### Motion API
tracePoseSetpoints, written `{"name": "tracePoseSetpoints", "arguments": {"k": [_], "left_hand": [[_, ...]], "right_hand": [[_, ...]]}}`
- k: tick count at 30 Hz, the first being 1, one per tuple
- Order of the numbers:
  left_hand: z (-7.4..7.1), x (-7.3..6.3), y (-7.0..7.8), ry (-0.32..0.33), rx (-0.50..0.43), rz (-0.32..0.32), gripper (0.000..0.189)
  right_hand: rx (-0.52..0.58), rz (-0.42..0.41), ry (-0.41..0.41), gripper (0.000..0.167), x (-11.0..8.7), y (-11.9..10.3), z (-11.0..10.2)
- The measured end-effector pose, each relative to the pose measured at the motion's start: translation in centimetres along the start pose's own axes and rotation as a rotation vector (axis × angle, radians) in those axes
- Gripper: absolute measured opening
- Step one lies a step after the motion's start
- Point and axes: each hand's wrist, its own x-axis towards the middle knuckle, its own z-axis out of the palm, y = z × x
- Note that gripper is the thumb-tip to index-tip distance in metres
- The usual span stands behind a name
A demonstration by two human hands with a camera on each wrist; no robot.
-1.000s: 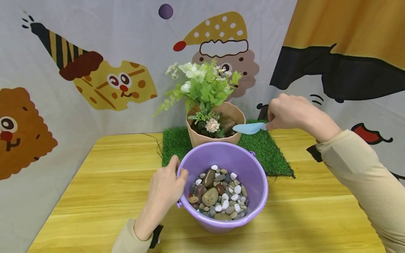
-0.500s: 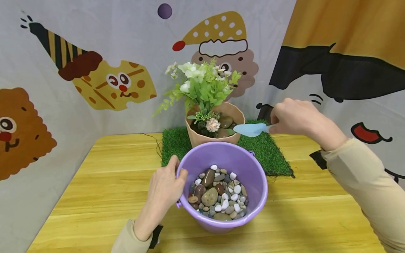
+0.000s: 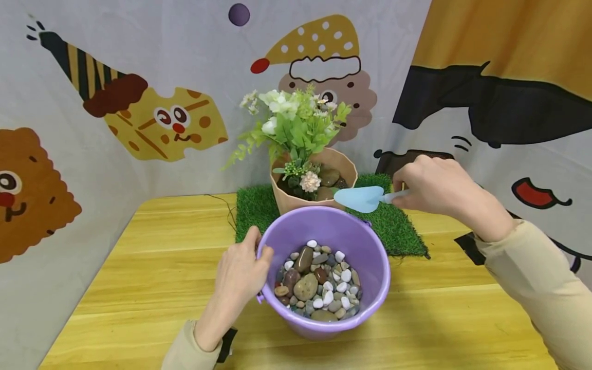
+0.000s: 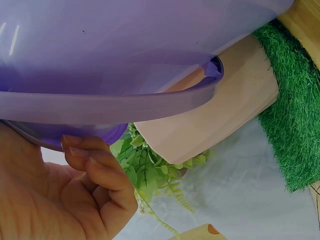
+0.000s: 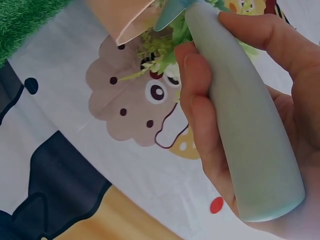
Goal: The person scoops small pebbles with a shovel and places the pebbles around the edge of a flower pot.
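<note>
This looked like a staged indoor space. Cartoon-printed cloth [image 3: 185,41] hung behind the wood-grain tabletop [image 3: 152,257]. Artificial turf [image 3: 398,228] lay on the tabletop.

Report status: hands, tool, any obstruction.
Left hand gripping rim of purple plastic bucket. Right hand holding light-blue plastic trowel near rim of beige faceted pot; contact unclear. Possible obstacle: leafy green plant inside pot.

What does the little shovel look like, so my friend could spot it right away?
On the wooden table, find the purple bucket of stones. At its far rim, by the peach flowerpot, is the shovel. Only it is pale blue, with a leaf-shaped blade.
</note>
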Motion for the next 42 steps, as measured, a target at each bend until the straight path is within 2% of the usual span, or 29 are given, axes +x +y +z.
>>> {"name": "tracePoseSetpoints", "arguments": {"k": [6, 11, 18, 25, 31, 38, 42], "left_hand": [[0.0, 0.0, -0.1, 0.000, 0.002, 0.005, 0.009], [0.0, 0.1, 0.0, -0.001, 0.006, 0.004, 0.010], [-0.1, 0.0, -0.1, 0.002, 0.018, 0.010, 0.010], [-0.1, 0.0, 0.0, -0.003, 0.018, 0.010, 0.010], [0.0, 0.1, -0.1, 0.003, 0.025, 0.009, 0.010], [0.0, 0.1, -0.1, 0.002, 0.020, 0.013, 0.010], [0.0, 0.1, -0.1, 0.003, 0.018, 0.013, 0.010]], "right_hand": [[-0.005, -0.024, 0.010, 0.005, -0.8, -1.2, -0.1], [-0.028, -0.079, 0.035, 0.006, -1.3, -2.4, 0.0], [-0.086, -0.194, 0.097, 0.026, -1.7, -4.2, 1.1], [-0.146, -0.254, 0.052, 0.031, -1.4, -5.6, 2.4], [-0.266, -0.281, 0.037, 0.029, -1.2, -7.2, 3.4], [-0.410, -0.336, 0.153, 0.026, -1.7, -9.1, 4.9], [-0.475, -0.341, 0.211, 0.027, -2.1, -10.0, 5.6]]}}
